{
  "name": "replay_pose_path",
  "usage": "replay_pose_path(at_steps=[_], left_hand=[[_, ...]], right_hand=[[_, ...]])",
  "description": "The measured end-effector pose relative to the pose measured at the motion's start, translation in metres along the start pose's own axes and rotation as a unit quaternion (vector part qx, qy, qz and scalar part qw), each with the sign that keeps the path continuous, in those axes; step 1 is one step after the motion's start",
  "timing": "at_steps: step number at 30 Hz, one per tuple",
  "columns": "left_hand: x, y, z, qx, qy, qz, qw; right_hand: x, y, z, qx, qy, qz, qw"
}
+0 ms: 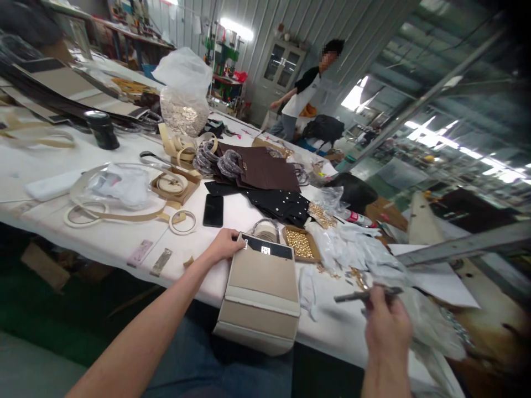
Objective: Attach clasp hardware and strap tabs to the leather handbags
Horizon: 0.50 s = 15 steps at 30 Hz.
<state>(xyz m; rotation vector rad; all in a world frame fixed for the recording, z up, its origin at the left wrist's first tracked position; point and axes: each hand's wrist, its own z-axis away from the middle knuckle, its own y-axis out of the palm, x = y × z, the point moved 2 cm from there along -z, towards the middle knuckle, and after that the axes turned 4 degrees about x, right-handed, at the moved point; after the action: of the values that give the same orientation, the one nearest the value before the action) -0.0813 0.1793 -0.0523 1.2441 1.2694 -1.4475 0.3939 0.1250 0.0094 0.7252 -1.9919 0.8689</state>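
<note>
My left hand (229, 243) grips the top left corner of a beige folded bag panel (263, 276), thumb on its face. The panel has a dark strip (276, 251) along its top with small white marks and leans over the table's front edge, its lower part bent down above my lap. Off to the right, my right hand (385, 318) is closed around a thin, dark grey metal tool (352, 297), its rod end pointing left; blur hides its exact kind. Just past the panel lies a small cardboard box of gold-coloured studs (302, 244).
A black phone (213, 210), tape rolls (182, 221) and a box with a coiled strip (176, 185) lie left of centre. Dark brown panels (265, 168) and studded black pieces (277, 204) are stacked behind. Plastic bags (352, 243) crowd the right. A person (305, 88) stands at the back.
</note>
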Motion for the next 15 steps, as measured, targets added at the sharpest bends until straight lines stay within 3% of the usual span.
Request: replay_pose_path(at_steps=[2, 4, 7, 10, 15], left_hand=[[-0.001, -0.001, 0.000, 0.008, -0.004, 0.003, 1.000], [0.000, -0.001, -0.001, 0.013, -0.008, 0.006, 1.000], [0.000, -0.001, -0.001, 0.009, -0.009, 0.005, 1.000], [0.002, 0.000, -0.001, 0.006, -0.009, 0.008, 1.000], [0.008, -0.001, -0.004, 0.013, -0.019, 0.016, 1.000]], right_hand=[[0.043, 0.011, 0.003, -0.010, -0.048, -0.145, 0.988], [0.088, 0.033, 0.007, -0.015, -0.097, -0.188, 0.977], [0.137, 0.084, 0.018, 0.074, -0.064, -0.235, 0.967], [0.159, 0.138, 0.042, 0.182, 0.002, -0.303, 0.936], [0.171, 0.207, 0.071, 0.255, 0.046, -0.395, 0.881]])
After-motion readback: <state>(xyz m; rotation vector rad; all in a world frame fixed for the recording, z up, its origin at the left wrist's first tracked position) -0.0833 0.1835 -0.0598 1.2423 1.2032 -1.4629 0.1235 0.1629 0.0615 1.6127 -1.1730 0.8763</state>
